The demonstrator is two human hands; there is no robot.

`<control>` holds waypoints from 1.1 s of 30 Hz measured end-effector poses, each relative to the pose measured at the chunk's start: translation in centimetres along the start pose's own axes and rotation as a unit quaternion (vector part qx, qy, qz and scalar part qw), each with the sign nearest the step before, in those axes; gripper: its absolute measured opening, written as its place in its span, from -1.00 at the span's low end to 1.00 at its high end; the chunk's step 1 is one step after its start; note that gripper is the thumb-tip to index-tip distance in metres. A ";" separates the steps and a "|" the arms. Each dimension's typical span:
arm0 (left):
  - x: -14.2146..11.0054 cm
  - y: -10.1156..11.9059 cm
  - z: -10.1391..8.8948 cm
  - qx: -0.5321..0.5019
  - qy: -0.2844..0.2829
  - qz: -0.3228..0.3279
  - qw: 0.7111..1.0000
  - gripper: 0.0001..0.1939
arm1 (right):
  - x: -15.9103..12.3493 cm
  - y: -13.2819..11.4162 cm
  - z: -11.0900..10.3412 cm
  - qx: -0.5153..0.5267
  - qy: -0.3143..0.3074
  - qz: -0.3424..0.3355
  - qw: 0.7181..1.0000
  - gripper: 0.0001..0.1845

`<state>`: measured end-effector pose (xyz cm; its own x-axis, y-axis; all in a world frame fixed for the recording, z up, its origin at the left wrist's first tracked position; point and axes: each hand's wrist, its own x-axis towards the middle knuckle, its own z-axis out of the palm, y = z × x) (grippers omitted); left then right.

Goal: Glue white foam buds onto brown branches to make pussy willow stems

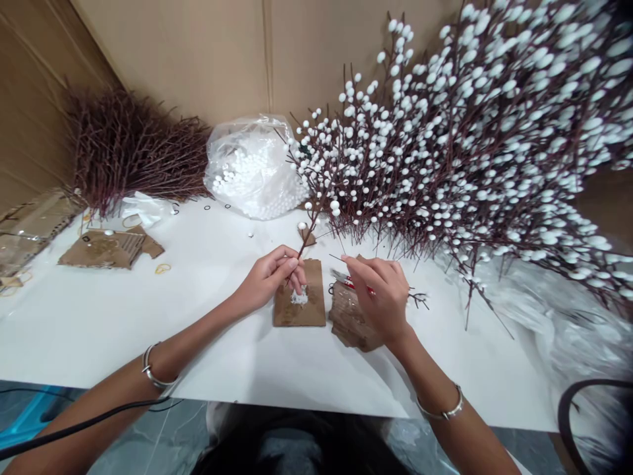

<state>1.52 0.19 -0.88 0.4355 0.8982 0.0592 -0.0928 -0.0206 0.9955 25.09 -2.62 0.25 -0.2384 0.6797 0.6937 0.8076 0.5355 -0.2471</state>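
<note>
My left hand [277, 274] is closed in a pinch round a dark brown twig [306, 239] with a few white foam berries. It hovers over a cardboard square [297, 318] that bears a patch of white paste [299, 297]. My right hand [380, 293] is closed, a thin dark stem [336, 256] at its fingertips. Branching twig ends [418, 299] show past its far side; whether they belong to the same stem is unclear. Under this hand are a red-handled metal tool [349, 280], partly hidden, and a stack of cardboard pieces [349, 316].
At the back left lies a pile of bare twigs [138, 145]. A clear plastic bag of white berries [257, 171] stands beside it. Finished-looking berry branches [445, 132] fill the back right. Cardboard scraps [101, 251] lie left; crumpled plastic [558, 323] lies right.
</note>
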 end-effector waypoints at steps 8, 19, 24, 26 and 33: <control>-0.7 0.3 0.8 -0.008 -0.026 -0.004 1.000 -0.77 | -0.1 0.1 -0.7 -0.025 0.044 -0.013 0.999 -0.69; -1.7 0.2 1.4 0.033 -0.049 -0.029 0.998 -0.76 | 0.2 0.4 -2.1 -0.052 0.144 -0.023 0.988 -0.49; -2.1 0.6 1.8 0.077 -0.040 -0.040 0.995 -0.76 | 0.1 0.6 -2.7 -0.059 0.152 -0.011 0.987 -0.49; -2.2 0.7 1.8 0.094 -0.036 -0.041 0.994 -0.76 | 0.1 0.7 -2.8 -0.073 0.151 0.006 0.986 -0.53; -2.6 0.4 1.3 0.230 -0.036 0.052 0.971 -0.81 | 0.0 1.0 -3.1 -0.051 0.175 0.005 0.983 -0.49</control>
<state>1.57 -2.72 -0.58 0.5089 0.8477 0.1499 0.2630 -0.3189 0.9106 27.60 -3.62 2.15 -0.0438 0.4605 0.8866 0.8631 0.4644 -0.1986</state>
